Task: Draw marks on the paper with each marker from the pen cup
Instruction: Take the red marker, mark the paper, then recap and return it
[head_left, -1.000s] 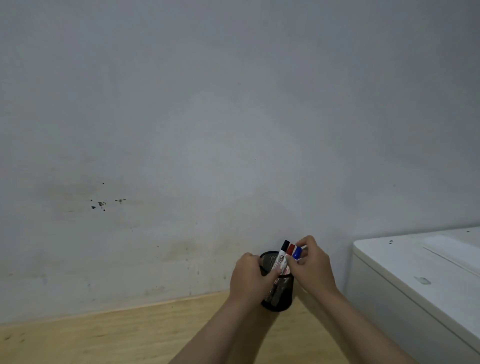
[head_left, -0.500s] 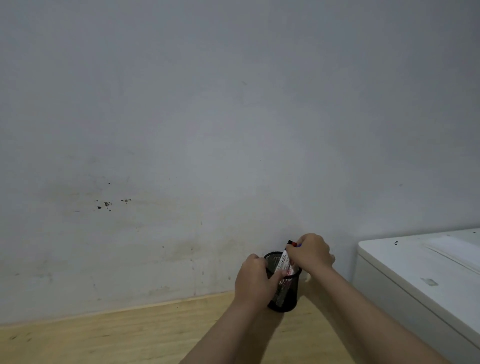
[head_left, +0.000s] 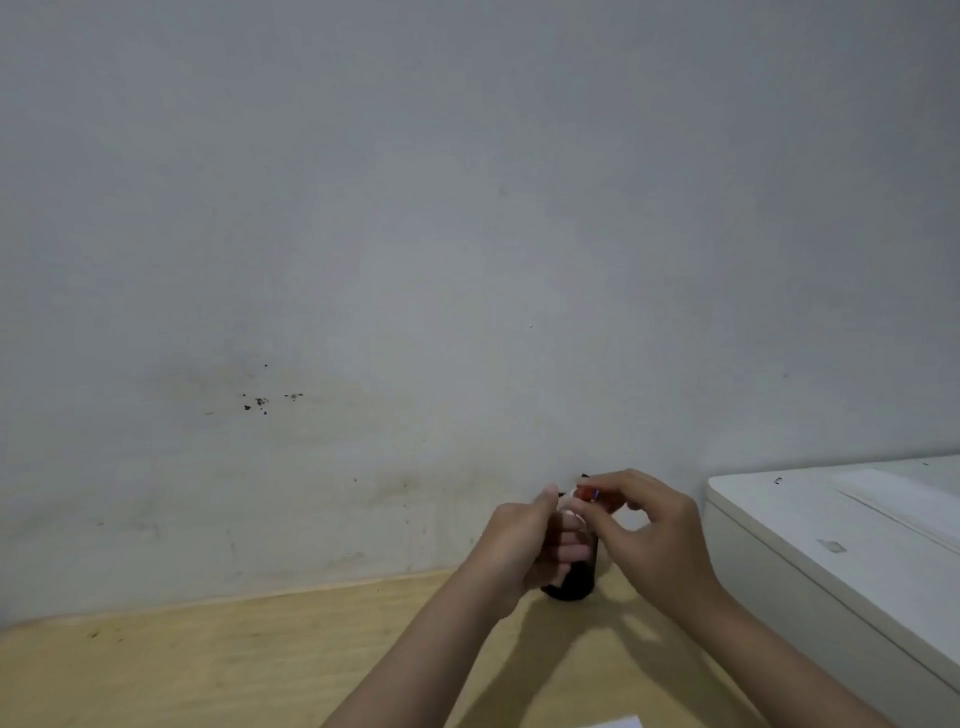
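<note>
Black mesh pen cup (head_left: 576, 582) sits on the table (head_left: 208, 660) at the wall, left hand (head_left: 524, 545) wrapped round it. Right hand (head_left: 649, 535) is directly above the cup's rim, pinching the marker caps (head_left: 587, 492); markers stand roughly upright, so pull straight up. Paper corner (head_left: 618, 722) lies nearer the camera than the cup.

Single head-worn view, facing forward toward the wall

It looks from above and behind the hands (head_left: 597, 530), tilted high: wall (head_left: 415, 234) fills most above them, worktop (head_left: 208, 665) only a low strip beneath, seen close.
</note>
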